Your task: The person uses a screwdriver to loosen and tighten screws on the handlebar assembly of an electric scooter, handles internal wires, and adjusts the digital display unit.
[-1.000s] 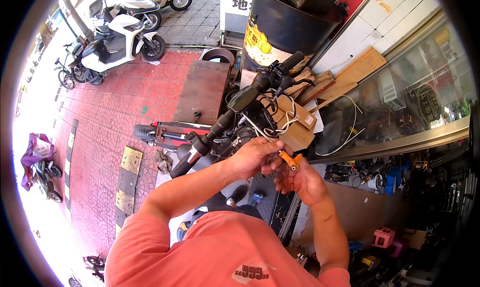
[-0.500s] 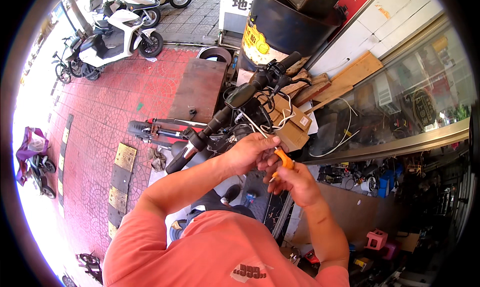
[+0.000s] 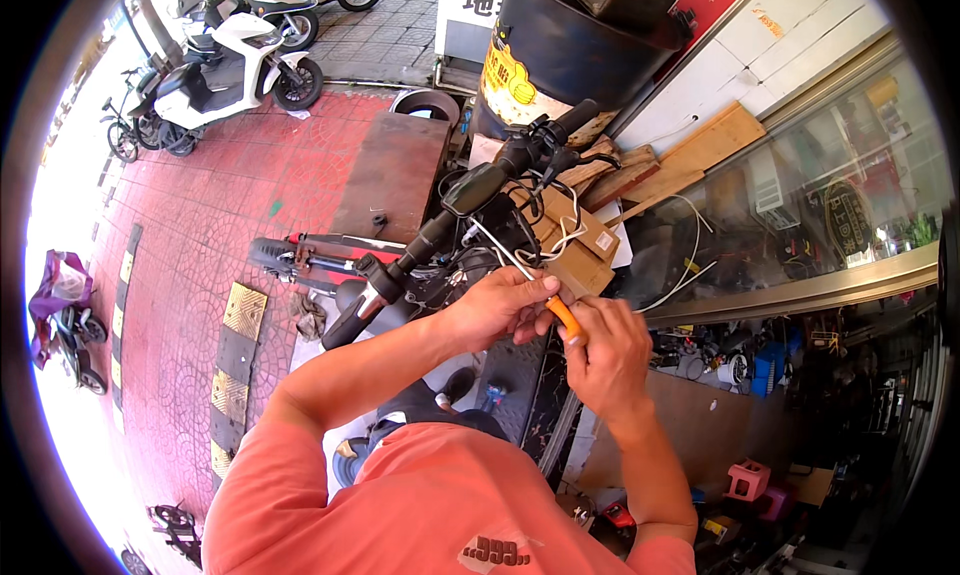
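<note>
A thin white cable (image 3: 502, 247) runs from the handlebar (image 3: 440, 230) down to my left hand (image 3: 500, 308), which pinches its near end between thumb and fingers. My right hand (image 3: 612, 353) is closed round an orange-handled tool (image 3: 567, 320), close against the left fingertips. Fingers cover the tool's working end, so its kind cannot be made out. Black grips, levers and a tangle of black wires belong to the handlebar in front of me. A red and black scooter body (image 3: 330, 265) shows beyond it to the left.
Cardboard boxes (image 3: 582, 265) and wood planks (image 3: 700, 160) lie beyond my hands, beside a large black drum (image 3: 575, 60). A glass case (image 3: 800, 185) stands at the right above cluttered parts. A brown board (image 3: 395, 175) lies ahead; white scooters (image 3: 235, 65) are parked far left.
My right hand has turned and moved up slightly, closing over the orange-handled tool, whose lower metal tip no longer shows. My left hand keeps its pinch on the white cable.
</note>
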Tool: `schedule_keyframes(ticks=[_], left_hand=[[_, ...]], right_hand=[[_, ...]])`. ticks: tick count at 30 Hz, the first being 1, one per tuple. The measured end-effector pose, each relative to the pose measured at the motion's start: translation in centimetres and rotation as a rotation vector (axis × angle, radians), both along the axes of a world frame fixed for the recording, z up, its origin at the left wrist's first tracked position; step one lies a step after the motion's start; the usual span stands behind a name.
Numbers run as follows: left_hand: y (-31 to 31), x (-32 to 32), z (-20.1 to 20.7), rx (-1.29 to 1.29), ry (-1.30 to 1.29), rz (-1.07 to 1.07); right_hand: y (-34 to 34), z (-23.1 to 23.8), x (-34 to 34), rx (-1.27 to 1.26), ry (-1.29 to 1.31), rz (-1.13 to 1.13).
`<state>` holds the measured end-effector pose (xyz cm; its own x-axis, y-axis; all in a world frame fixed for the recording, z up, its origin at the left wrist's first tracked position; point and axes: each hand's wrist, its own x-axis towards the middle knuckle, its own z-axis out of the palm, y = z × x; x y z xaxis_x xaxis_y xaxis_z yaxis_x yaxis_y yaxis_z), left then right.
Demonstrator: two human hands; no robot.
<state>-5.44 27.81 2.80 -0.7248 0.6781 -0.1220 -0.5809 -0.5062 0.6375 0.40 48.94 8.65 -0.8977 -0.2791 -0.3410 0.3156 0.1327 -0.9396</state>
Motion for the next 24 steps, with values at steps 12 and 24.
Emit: schedule_keyframes(ticks=[12,24], left_hand=[[0.2,0.1,0.1,-0.236,0.092,0.041],[-0.4,0.1,-0.6,-0.01,0.037,-0.051]], right_hand=[[-0.6,-0.4,0.5,0.5,0.715,0.073],[1.9,-0.8,-1.4,-0.076,0.189,-0.32]])
